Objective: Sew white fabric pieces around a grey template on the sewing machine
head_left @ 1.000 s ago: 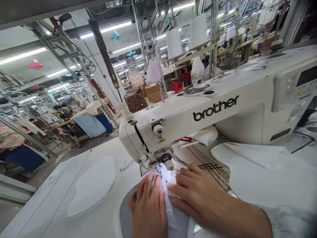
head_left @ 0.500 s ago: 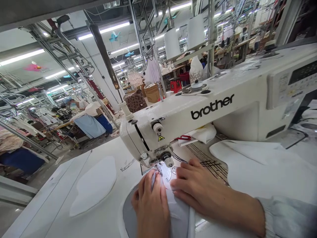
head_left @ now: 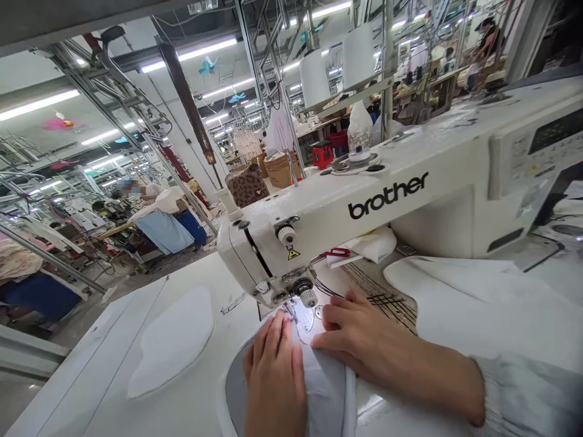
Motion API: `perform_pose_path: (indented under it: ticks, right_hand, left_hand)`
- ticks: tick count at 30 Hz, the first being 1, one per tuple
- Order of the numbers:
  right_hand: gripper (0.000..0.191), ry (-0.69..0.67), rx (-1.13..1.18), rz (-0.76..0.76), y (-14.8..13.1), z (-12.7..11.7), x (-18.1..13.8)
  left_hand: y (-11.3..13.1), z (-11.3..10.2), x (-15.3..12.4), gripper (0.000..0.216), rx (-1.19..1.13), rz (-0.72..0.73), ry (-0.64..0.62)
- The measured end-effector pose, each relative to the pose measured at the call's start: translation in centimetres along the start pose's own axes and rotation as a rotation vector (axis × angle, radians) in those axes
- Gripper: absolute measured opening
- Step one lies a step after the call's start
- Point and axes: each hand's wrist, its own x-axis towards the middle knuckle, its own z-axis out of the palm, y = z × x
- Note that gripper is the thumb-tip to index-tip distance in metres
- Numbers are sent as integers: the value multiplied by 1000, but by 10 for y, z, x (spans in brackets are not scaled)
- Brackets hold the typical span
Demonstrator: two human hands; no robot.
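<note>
While the presser foot (head_left: 288, 309) serves as clock centre, with 12 o'clock pointing away from the wearer, the left hand (head_left: 274, 382) lies at 6 o'clock and the right hand (head_left: 364, 340) at 4 o'clock. Both are open, fingers spread and pressing flat, with no pinch or grip evident. Under them, a grey-white fabric panel (head_left: 325, 394) lies on the white sewing table (head_left: 82, 370) and runs in at the foot, beside the steel needle plate (head_left: 307, 318).

Hazards: the fingertips of the left hand (head_left: 280, 321) work close to the foot, so a forward slip could bring a finger under the needle. Uneven pressure between the hands could skew or pucker the fabric. Black strands (head_left: 380, 297) at 2 o'clock, possibly loose thread, could snag.

A white pad-shaped cut piece (head_left: 170, 340) sits at 9 o'clock, and a large white cloth (head_left: 469, 303) at 3 o'clock. The Brother sewing machine (head_left: 346, 209) rises at 1 o'clock, with white thread cones (head_left: 359, 57) beyond. A co-worker (head_left: 146, 191) stands distant at 10 o'clock.
</note>
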Motion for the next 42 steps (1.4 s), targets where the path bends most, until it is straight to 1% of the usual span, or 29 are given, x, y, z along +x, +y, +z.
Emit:
perform_pose_path:
  ticks: [3, 7, 9, 13, 18, 22, 26, 33, 39, 42]
  right_hand:
    - [27, -45, 9, -6, 2, -4, 1]
    - [20, -131, 50, -41, 7, -14, 3]
    - [20, -160, 62, -49, 10, -19, 5]
    - [24, -189, 43, -24, 12, -25, 9]
    - [24, -198, 8, -15, 13, -25, 11]
    - [25, -205, -23, -12, 15, -22, 11]
    - [28, -187, -51, -9, 13, -20, 12]
    - [25, -133, -56, -24, 14, -15, 12]
    - [23, -117, -78, 1, 10, -14, 12]
    - [21, -99, -91, 10, 7, -13, 12]
  left_hand:
    - [-1, 1, 3, 42, 0, -9, -8]
    - [3, -4, 9, 46, 8, -33, -82]
    - [6, -6, 12, 47, 8, -57, -121]
    - [8, -7, 15, 47, -1, -121, -173]
    - [5, -8, 23, 47, -37, -151, -258]
    - [2, -9, 28, 48, -57, -168, -295]
    - [-2, -8, 32, 49, -82, -147, -301]
    - [-10, -10, 35, 48, -108, -95, -297]
    - [-20, -7, 36, 41, -125, -34, -267]
    - [-28, -5, 38, 37, -156, 25, -258]
